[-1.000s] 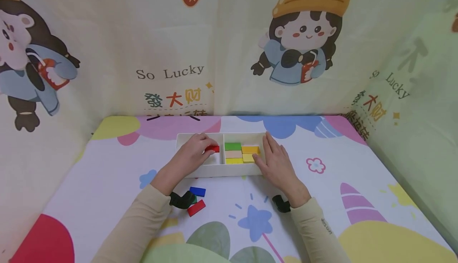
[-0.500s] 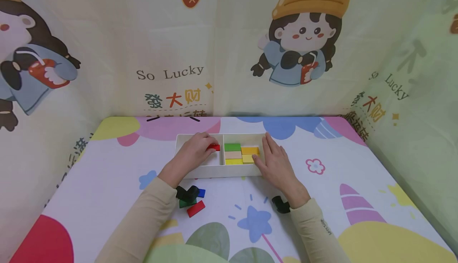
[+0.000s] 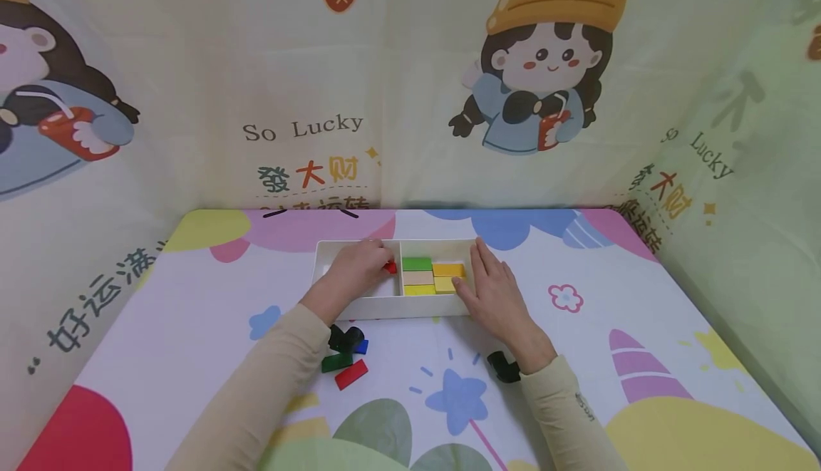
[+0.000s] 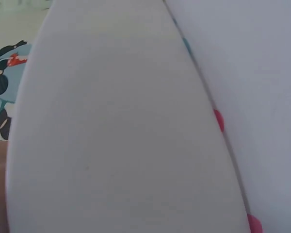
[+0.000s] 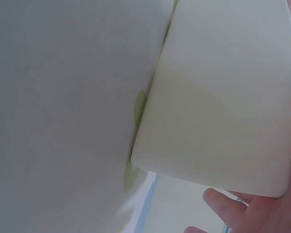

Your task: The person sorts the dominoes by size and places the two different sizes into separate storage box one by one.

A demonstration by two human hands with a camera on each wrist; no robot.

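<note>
A two-compartment white box [image 3: 385, 308] lies lengthwise across the table. My left hand [image 3: 351, 271] reaches into its left compartment and pinches a red block [image 3: 390, 268] close to the divider; the fingers cover most of the block. At the box's right end, my right hand [image 3: 502, 298] rests with straight fingers along the end wall and the thumb over the front rim. The right compartment holds a green block [image 3: 417, 264], a beige block [image 3: 418, 278] and several yellow and orange ones. Both wrist views mostly show the box's outer wall [image 4: 111, 121], with right fingers [image 5: 225, 206] beyond its end.
In front of the box, near the left wrist, lie a blue block [image 3: 362, 347], a dark green block [image 3: 337, 363] and a red block [image 3: 351, 375]. Black wrist cameras hang under both wrists. Patterned cloth walls [image 3: 410, 86] enclose the table's back and sides.
My left hand has shifted slightly right, and its fingers now hide more of the red block. The left wrist has turned, uncovering the green block on the table. The right hand stays still.
</note>
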